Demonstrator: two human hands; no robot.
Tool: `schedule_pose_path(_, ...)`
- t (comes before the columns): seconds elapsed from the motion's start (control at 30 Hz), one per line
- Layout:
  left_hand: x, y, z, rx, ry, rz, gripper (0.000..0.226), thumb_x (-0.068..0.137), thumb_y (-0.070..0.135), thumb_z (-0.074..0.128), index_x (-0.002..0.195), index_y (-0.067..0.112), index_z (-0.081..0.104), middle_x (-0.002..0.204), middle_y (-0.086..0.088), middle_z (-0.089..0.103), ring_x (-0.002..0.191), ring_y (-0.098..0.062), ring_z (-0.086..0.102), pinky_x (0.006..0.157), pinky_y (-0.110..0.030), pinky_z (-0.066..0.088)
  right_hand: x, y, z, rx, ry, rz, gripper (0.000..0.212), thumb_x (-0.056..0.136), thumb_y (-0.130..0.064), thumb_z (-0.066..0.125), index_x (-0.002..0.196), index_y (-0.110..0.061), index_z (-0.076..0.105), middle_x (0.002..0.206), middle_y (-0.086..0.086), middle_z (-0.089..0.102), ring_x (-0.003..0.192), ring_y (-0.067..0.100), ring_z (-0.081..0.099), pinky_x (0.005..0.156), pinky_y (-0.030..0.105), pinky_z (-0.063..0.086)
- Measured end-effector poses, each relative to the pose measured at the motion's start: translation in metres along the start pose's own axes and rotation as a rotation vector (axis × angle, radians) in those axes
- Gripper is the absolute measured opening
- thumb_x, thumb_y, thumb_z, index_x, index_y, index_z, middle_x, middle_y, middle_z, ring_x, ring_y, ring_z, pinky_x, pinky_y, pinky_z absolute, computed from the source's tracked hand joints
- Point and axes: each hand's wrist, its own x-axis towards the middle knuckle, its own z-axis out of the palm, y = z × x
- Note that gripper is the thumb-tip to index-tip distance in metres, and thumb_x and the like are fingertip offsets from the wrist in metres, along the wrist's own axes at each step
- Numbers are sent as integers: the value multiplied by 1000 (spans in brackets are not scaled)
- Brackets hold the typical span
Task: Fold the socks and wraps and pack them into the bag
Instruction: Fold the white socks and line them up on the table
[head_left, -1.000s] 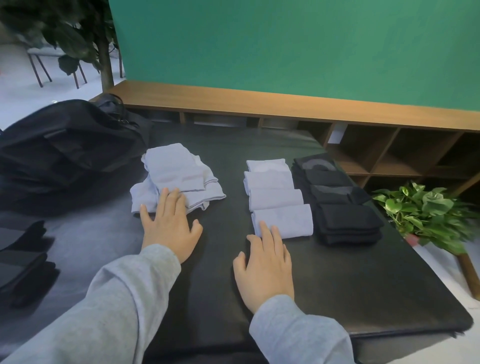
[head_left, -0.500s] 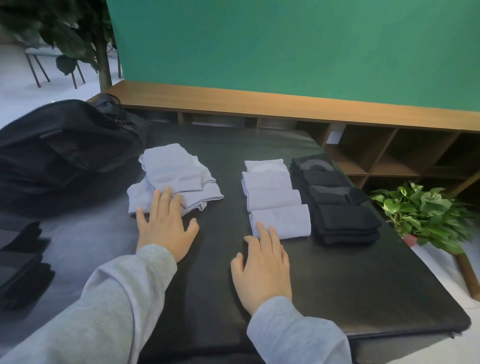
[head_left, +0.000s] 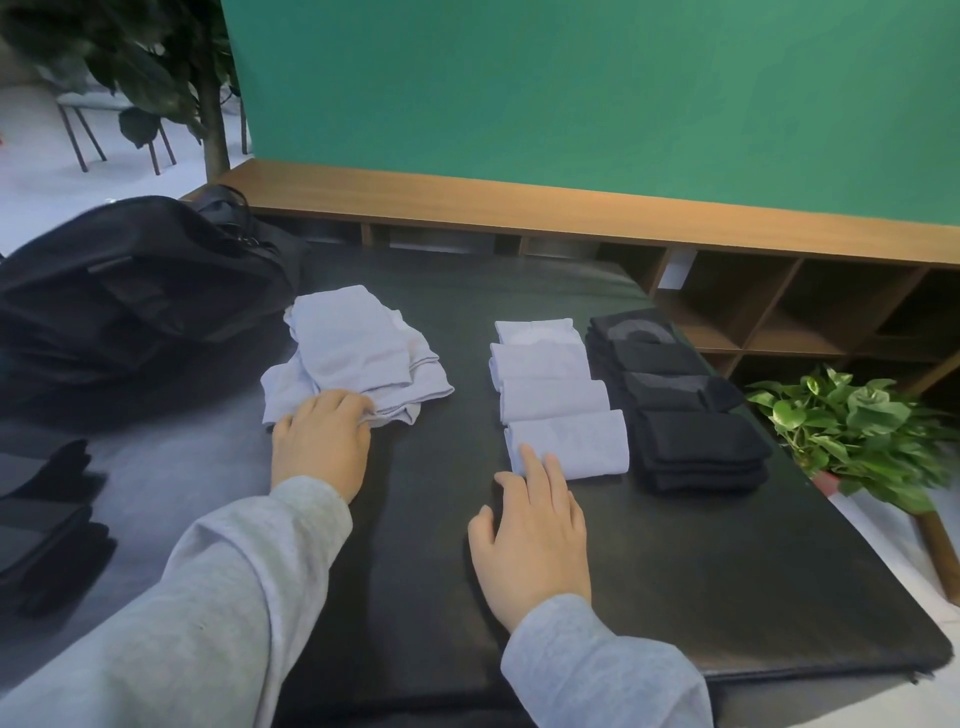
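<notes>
Wraps (head_left: 358, 364) lie heaped under the left hand (head_left: 319, 447), whose curled fingers (head_left: 343, 408) seemingly pinch the near edge; right hand (head_left: 535, 540) rests flat, fingers spread, nearer the socks (head_left: 569, 444).

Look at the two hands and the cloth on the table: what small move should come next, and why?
Probably the left hand should lift one piece off the loose pale pile to fold it. Its fingers already curl on the pile's near edge, that pile lies rumpled while the pale folded row and black folded row are neat, and the right hand rests flat.
</notes>
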Motion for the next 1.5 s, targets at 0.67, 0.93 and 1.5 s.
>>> schedule_pose_path(0.67,-10,4,-2,6,-22,149,83,74,58,3,134,22,47,152,6,28,140,-14,21,109,-36,16,1,1,1,6,16,-4,42,95,-36,32,136,-29,35,157,-12,3,144,11,-7,116,33,5)
schedule_pose_path(0.93,-22,5,-5,-58,183,263,60,84,42,32,128,5,50,145,-2,38,136,-15,23,106,-49,18,2,2,3,24,39,-3,40,95,-37,34,134,-31,38,156,-13,7,144,10,-5,115,31,6)
schedule_pose_path(1.5,-96,-8,-21,-309,-12,698,37,78,6,44,106,28,53,110,6,58,106,-10,52,94,-22,37,-4,6,10,48,244,-488,35,75,-21,59,108,-28,65,128,-6,58,129,16,39,101,34,29)
